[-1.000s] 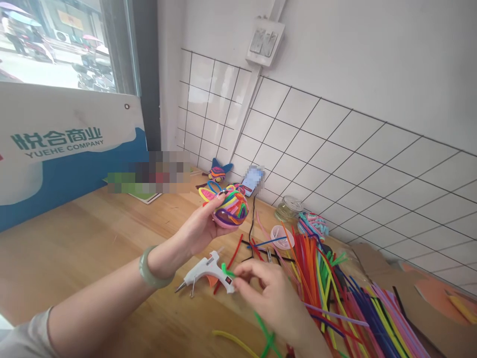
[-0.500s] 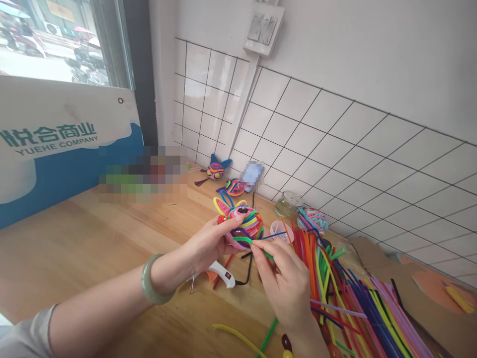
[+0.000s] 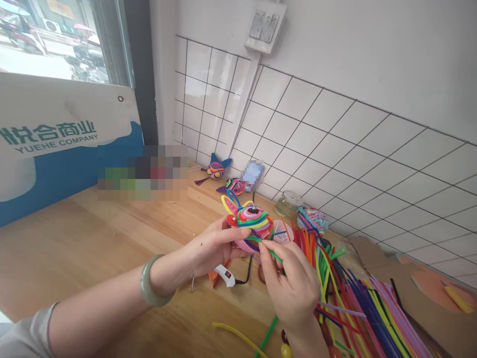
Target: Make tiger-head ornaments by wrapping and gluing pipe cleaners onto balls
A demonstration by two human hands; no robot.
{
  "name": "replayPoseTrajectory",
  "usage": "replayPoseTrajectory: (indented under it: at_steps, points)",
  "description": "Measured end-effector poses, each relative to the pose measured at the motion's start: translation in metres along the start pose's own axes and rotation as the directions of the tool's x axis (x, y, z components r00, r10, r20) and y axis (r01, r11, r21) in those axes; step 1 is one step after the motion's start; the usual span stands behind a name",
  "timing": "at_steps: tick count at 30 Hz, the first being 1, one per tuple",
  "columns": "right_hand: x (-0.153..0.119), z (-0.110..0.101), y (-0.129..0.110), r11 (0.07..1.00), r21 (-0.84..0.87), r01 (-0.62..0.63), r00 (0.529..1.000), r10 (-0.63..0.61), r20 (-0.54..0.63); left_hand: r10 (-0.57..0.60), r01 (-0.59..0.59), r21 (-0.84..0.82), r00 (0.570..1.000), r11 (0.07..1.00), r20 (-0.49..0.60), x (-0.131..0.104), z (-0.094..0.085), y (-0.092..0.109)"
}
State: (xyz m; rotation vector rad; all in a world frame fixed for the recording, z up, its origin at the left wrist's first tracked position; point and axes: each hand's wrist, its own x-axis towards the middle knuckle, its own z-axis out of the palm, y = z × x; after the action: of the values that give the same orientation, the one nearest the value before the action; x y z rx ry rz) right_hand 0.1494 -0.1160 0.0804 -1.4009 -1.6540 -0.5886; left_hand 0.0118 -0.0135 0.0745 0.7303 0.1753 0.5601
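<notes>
My left hand holds a round, many-coloured pipe-cleaner animal head with pointed ears and a dark eye. Its thumb rests on the front, and the other fingers are mostly hidden behind. In my right hand, thumb and forefinger pinch a green pipe cleaner against the lower side of the head. Below the hands lies a white-handled glue gun with an orange part, its cord running off behind my right hand.
A big spread of coloured pipe cleaners covers the right side. Behind stand a glass jar, a small pink-rimmed cup and finished pipe-cleaner figures along the tiled wall. Loose yellow and green strips lie near the front.
Both hands have shifted slightly right with the animal head. The head is turned a little, and my left thumb now lies lower across it, nearer the green pipe cleaner.
</notes>
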Motion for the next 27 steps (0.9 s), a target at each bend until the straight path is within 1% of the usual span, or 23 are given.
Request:
replayPoseTrajectory:
  at_steps: [3, 9, 13, 18, 25, 27]
  points:
    - [0.0039, -0.0038, 0.0004, 1.0, 0.012, -0.009, 1.0, 0.009, 0.011, -0.018, 0.018, 0.028, 1.0, 0.999, -0.008, -0.0003, 0.0011, 0.0008]
    - [0.0071, -0.0082, -0.0005, 1.0, 0.008, 0.023, 1.0, -0.023, 0.016, 0.019, -0.017, 0.095, 1.0, 0.995, -0.019, -0.0001, 0.0022, 0.0001]
    - [0.0036, -0.0068, -0.0009, 0.997, -0.051, 0.053, 0.998, -0.052, 0.019, 0.051, -0.043, 0.179, 0.998, 0.983, -0.042, -0.0001, 0.0019, -0.0015]
    - [0.001, -0.0039, 0.0015, 0.988, -0.121, 0.098, 0.995, -0.097, 0.012, 0.101, -0.095, 0.269, 0.995, 0.959, -0.007, 0.0002, 0.0007, -0.0028]
    - [0.0002, -0.003, 0.0022, 0.984, -0.138, 0.113, 0.993, -0.118, -0.022, 0.107, -0.115, 0.233, 0.993, 0.966, 0.048, -0.0002, 0.0005, -0.0029]
    - [0.0002, -0.003, 0.0018, 0.983, -0.142, 0.112, 0.993, -0.117, -0.029, 0.11, -0.118, 0.23, 0.993, 0.966, 0.048, -0.0005, 0.0015, -0.0021]
